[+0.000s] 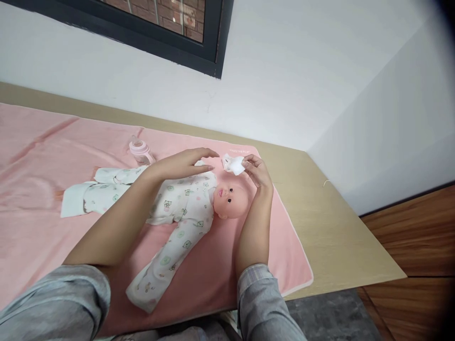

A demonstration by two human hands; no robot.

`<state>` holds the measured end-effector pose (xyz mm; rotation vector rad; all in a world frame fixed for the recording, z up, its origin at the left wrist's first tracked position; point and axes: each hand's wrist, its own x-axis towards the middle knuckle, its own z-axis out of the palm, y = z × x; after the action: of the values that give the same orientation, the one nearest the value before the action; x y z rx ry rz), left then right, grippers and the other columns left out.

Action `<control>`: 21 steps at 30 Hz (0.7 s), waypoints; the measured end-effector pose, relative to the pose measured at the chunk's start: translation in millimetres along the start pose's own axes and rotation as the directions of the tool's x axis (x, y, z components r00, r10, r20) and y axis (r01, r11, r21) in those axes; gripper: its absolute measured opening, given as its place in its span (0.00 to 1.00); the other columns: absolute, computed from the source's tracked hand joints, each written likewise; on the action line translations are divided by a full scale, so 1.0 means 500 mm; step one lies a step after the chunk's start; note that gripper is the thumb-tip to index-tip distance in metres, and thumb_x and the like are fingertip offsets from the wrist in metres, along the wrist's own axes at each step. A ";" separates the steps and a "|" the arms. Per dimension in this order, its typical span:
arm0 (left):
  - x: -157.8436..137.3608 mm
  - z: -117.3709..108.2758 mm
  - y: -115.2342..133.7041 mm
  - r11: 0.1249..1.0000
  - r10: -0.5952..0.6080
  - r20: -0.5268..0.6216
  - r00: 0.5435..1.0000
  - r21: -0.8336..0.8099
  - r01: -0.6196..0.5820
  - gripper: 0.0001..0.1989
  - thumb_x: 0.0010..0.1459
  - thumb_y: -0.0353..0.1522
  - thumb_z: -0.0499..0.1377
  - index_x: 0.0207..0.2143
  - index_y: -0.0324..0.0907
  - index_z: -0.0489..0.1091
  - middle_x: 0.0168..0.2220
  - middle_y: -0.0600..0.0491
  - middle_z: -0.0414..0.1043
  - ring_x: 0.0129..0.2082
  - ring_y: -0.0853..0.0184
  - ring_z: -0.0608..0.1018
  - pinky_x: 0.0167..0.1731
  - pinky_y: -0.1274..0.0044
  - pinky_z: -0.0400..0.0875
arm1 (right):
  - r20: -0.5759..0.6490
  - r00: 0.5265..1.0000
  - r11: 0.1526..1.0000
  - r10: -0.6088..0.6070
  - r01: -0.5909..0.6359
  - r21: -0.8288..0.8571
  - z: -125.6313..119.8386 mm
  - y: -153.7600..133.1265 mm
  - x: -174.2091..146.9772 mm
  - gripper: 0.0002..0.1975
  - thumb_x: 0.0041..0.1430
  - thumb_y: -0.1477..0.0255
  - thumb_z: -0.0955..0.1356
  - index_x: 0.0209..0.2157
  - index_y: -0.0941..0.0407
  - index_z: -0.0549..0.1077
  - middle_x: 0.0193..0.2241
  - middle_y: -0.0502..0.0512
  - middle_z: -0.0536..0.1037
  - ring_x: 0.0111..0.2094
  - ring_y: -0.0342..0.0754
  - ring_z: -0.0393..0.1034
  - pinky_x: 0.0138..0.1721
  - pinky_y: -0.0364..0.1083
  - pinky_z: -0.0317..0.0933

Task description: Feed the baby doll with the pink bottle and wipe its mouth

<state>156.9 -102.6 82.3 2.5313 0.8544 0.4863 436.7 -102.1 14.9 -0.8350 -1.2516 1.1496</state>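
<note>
A baby doll [231, 201] in white pyjamas [185, 199] printed with small green and brown figures lies on its back, head to the right. My right hand [258, 173] is just beyond its head and pinches a small white cloth [235, 165] by its right end. The cloth's left end looks crumpled, with a faint pattern; its exact kind is unclear. My left hand [183, 163] hovers over the doll's chest and far arm, thumb and fingers apart, pointing toward the cloth without touching it.
A pink blanket [209, 265] covers much of the wooden table [320, 222]. Behind my left forearm stands a pink baby bottle [140, 148] with a handle. A white wall [263, 94] with a dark-framed window [213, 61] rises behind; wooden panels [419, 237] are at right.
</note>
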 end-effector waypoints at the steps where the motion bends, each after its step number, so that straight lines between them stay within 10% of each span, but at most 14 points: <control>1: -0.003 0.002 -0.005 0.997 0.027 -0.015 1.000 -0.066 -0.028 0.27 0.66 0.43 0.52 0.62 0.39 0.61 0.63 0.45 0.62 0.60 0.58 0.67 0.58 0.70 0.63 | 0.038 0.999 0.999 -0.028 0.029 -0.039 0.012 -0.021 -0.006 0.17 0.41 0.64 0.79 0.29 0.55 0.73 0.30 0.48 0.74 0.33 0.41 0.69 0.38 0.42 0.67; 10: -0.031 -0.003 -0.016 0.920 0.188 0.017 0.982 -0.352 -0.171 0.23 0.64 0.38 0.60 0.60 0.45 0.65 0.60 0.51 0.66 0.58 0.62 0.70 0.55 0.75 0.65 | 0.464 0.885 0.945 0.042 0.115 -0.305 0.116 -0.127 -0.052 0.15 0.54 0.64 0.74 0.41 0.55 0.75 0.41 0.53 0.76 0.38 0.44 0.71 0.39 0.43 0.67; 21: -0.050 -0.007 -0.010 0.889 0.068 0.042 0.997 -0.455 -0.042 0.12 0.56 0.42 0.67 0.38 0.44 0.79 0.37 0.57 0.79 0.39 0.63 0.79 0.38 0.79 0.70 | 0.462 0.887 0.934 0.003 0.163 -0.317 0.160 -0.140 -0.064 0.14 0.58 0.65 0.71 0.45 0.54 0.73 0.45 0.54 0.74 0.41 0.43 0.69 0.41 0.44 0.66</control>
<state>134.2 -113.8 78.1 2.1273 0.5664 0.5563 373.8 -159.9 85.6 -0.7803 -1.9087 1.1064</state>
